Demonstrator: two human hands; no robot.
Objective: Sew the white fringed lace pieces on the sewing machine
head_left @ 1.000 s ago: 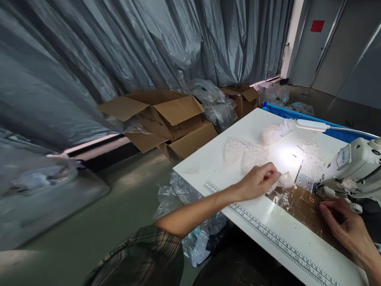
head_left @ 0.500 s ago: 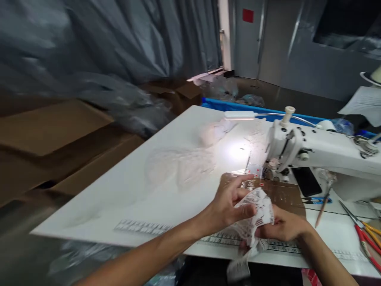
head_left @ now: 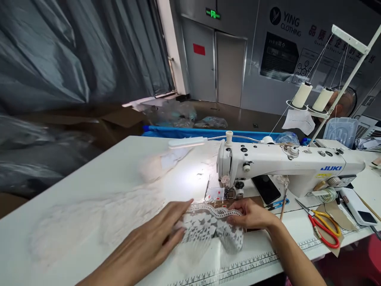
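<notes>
A piece of white lace (head_left: 205, 224) with a scalloped edge is spread just in front of the sewing machine's needle area. My right hand (head_left: 253, 216) pinches its right end between thumb and fingers. At the lace's left side is my left hand (head_left: 157, 234), its fingers stretched forward and thumb apart, the fingertips at the fabric. Behind the lace stands the white sewing machine (head_left: 276, 163), its presser foot (head_left: 230, 192) close beyond the upper edge. A brown patch (head_left: 254, 202) on the table is partly covered by lace and hand.
Pale lace fabric (head_left: 98, 218) lies blurred on the left of the table. A black phone (head_left: 266, 188), blue thread snips (head_left: 278, 204) and red-and-yellow scissors (head_left: 326, 228) lie to the right. A ruler tape (head_left: 247, 270) runs along the front edge. Thread cones (head_left: 302, 95) stand behind.
The view has swung right and up. The lace, bunched and hanging between both hands before, is now laid out flatter before the machine. My left hand has straightened out beside it.
</notes>
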